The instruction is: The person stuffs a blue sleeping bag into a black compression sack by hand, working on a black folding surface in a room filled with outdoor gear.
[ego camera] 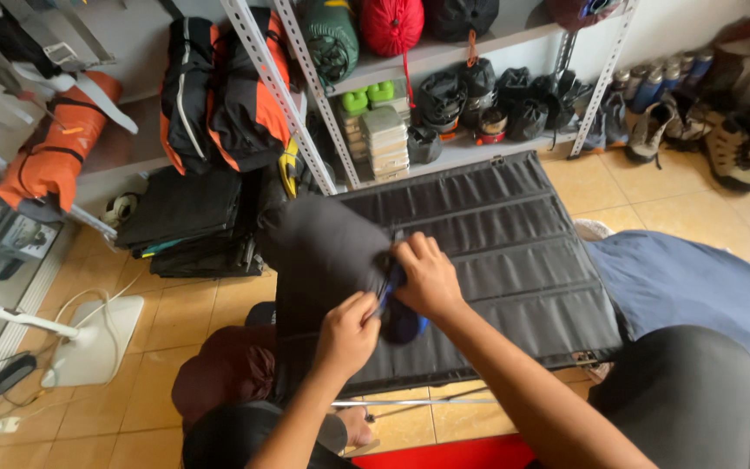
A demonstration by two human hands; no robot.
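Soft dark fabric bundle (323,252) worked at its blue part (403,323), over the ribbed black mat's (514,252) near-left corner.

The bundle is judged light, limp and compressible, best taken at its gathered end. That end is pinched by the left hand (346,334) and clamped under the right hand (429,276), the bulk lying beyond both.

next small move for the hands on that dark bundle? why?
Probably draw the blue strap snug. Both hands meet at the end of the dark rolled bundle: the left hand pinches the strap, the right hand presses the roll down. The roll lies on the black padded mat, seemingly not yet fastened.
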